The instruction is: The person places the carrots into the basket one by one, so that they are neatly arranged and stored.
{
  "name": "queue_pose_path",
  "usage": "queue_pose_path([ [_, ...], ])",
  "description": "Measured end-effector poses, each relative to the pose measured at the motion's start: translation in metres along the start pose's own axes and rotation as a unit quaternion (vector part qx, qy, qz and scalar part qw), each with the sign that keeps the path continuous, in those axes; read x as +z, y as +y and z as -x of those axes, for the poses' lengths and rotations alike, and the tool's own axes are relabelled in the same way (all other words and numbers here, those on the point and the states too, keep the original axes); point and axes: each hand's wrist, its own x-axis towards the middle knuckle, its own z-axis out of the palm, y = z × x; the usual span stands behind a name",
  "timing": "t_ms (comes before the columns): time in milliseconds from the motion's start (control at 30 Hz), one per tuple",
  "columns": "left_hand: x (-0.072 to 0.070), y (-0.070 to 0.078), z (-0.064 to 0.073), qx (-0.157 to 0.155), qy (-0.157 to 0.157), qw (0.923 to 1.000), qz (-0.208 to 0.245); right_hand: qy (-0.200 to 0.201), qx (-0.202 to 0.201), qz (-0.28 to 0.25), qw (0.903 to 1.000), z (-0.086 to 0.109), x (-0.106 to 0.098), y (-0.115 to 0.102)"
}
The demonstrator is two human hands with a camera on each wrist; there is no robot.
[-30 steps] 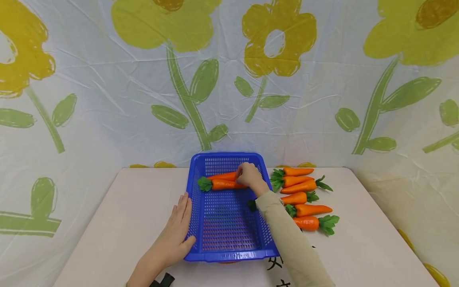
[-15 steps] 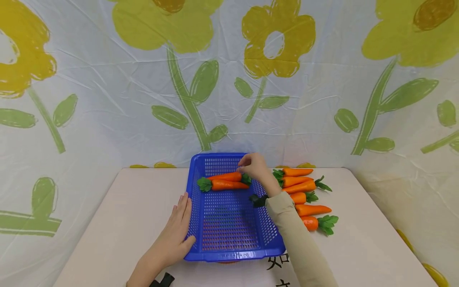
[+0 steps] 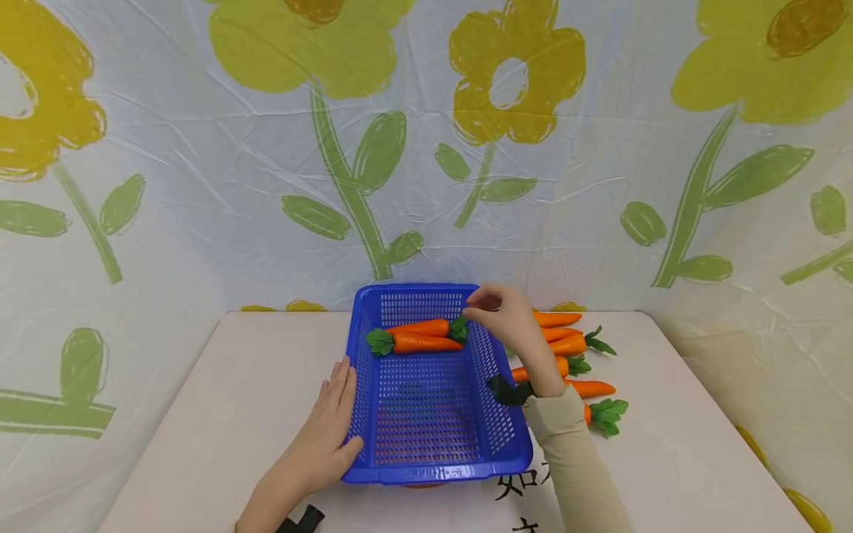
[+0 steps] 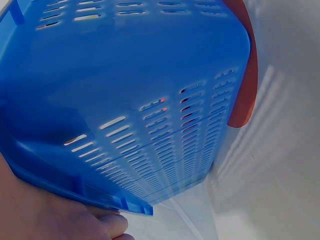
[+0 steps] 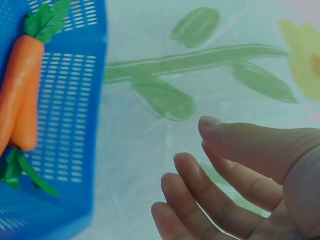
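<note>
Two orange carrots with green tops, a front carrot [image 3: 426, 343] and a back carrot [image 3: 420, 328], lie side by side at the far end of a blue plastic basket [image 3: 429, 471]. My left hand [image 3: 320, 433] rests with straight fingers along the basket's left side; in the left wrist view its fingers lie at the rim. Over the basket's right rim hovers my right hand [image 3: 509, 318], its fingers loosely bent and nothing between them. The right wrist view shows that hand's thumb and fingers [image 5: 192, 180] spread apart, beside the basket wall.
Several carrots [image 3: 593, 388] lie in a column on the pale table [image 3: 266, 385] right of the basket, partly hidden by my right arm. Something red-orange [image 4: 245, 95] shows beneath the basket in the left wrist view. A flower-printed cloth [image 3: 253, 170] hangs behind the table.
My right hand has let go of the back carrot in the basket and moved right to the rim. The left hand stays in place.
</note>
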Motion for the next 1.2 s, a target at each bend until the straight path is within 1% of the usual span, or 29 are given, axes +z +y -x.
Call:
queue_pose_path([
  [133, 0.0, 0.0, 0.0, 0.005, 0.007, 1.0, -0.005, 0.023, -0.003, -0.003, 0.9997, 0.016, -0.013, -0.001],
  [267, 0.0, -0.001, 0.0, 0.007, 0.011, 0.9999, -0.004, 0.049, -0.016, 0.001, 0.9987, 0.03, -0.025, -0.002],
  [467, 0.001, -0.001, 0.0, 0.01, 0.014, 0.9998, -0.004, 0.088, -0.034, 0.019, 0.9953, 0.05, -0.046, 0.007],
  [567, 0.001, -0.001, 0.0, 0.008, 0.011, 0.9999, -0.003, 0.096, -0.043, 0.018, 0.9943, 0.06, -0.057, 0.013],
  [600, 0.001, -0.001, 0.0, 0.007, 0.01, 0.9999, -0.003, 0.095, -0.046, 0.01, 0.9943, 0.063, -0.061, 0.017],
  [700, 0.001, 0.0, -0.001, 0.0, 0.0, 1.0, -0.002, 0.087, -0.06, -0.018, 0.9942, 0.07, -0.073, 0.03],
  [767, 0.0, 0.0, -0.001, -0.006, -0.007, 1.0, -0.001, 0.076, -0.07, -0.051, 0.9933, 0.072, -0.08, 0.043],
  [867, 0.0, 0.001, -0.001, -0.012, -0.015, 0.9998, 0.001, 0.055, -0.085, -0.112, 0.9885, 0.077, -0.089, 0.065],
  [967, 0.0, 0.0, -0.001, -0.014, -0.017, 0.9998, 0.0, 0.032, -0.096, -0.16, 0.982, 0.082, -0.095, 0.089],
  [1067, 0.0, -0.001, -0.001, -0.014, -0.015, 0.9998, -0.002, 0.02, -0.096, -0.171, 0.9805, 0.088, -0.095, 0.11],
  [1200, 0.002, -0.002, 0.0, -0.012, -0.015, 0.9998, 0.0, 0.013, -0.071, -0.168, 0.9832, 0.099, -0.092, 0.133],
])
